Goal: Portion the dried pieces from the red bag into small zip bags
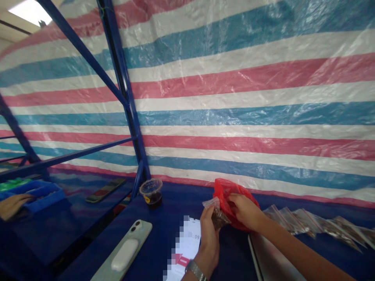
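The left hand is clenching a small clear zip bag of brown pieces, its long axis tilting up-left, just beside a red plastic bag. The right hand is touching that red bag, its grip unclear. A dark blue table is standing against a striped tarpaulin.

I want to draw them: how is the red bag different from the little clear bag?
The red bag is bright red, but the small clear bag is see-through, with brown bits showing inside. The red bag is much bigger than the small clear bag. The left hand holds the small clear bag up, while the right hand touches the red bag. Both are thin, crinkly plastic.
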`<state>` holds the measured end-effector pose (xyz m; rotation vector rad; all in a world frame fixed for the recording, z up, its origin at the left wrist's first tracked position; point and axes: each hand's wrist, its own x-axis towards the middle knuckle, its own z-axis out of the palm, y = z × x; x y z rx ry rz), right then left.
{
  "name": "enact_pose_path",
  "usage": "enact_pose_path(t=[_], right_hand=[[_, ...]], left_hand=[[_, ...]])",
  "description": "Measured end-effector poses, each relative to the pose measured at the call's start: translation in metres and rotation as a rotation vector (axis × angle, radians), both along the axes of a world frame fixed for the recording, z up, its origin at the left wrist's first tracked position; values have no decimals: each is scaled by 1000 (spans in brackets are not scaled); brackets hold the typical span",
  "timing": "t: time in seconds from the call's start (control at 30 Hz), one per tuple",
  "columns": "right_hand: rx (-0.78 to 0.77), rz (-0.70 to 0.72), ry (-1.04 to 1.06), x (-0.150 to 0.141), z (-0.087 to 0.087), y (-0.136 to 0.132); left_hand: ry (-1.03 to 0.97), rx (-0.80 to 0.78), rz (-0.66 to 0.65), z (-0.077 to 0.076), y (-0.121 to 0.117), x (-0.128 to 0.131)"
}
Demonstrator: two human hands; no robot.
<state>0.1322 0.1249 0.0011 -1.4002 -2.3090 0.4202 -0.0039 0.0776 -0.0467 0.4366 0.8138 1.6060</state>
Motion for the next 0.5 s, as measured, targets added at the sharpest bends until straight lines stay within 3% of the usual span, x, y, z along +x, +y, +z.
enact_pose_path(t=[0.17,0.33,0.5], right_hand=[[-57,-11,220,9,-8,2],[-68,-81,414,24,-12,0],[-74,-9,697,38,5,-28]], left_hand=[[95,-3,39,-2,1,-4],[285,81,115,7,-8,-12],[733,255,92,17,-22,-11]])
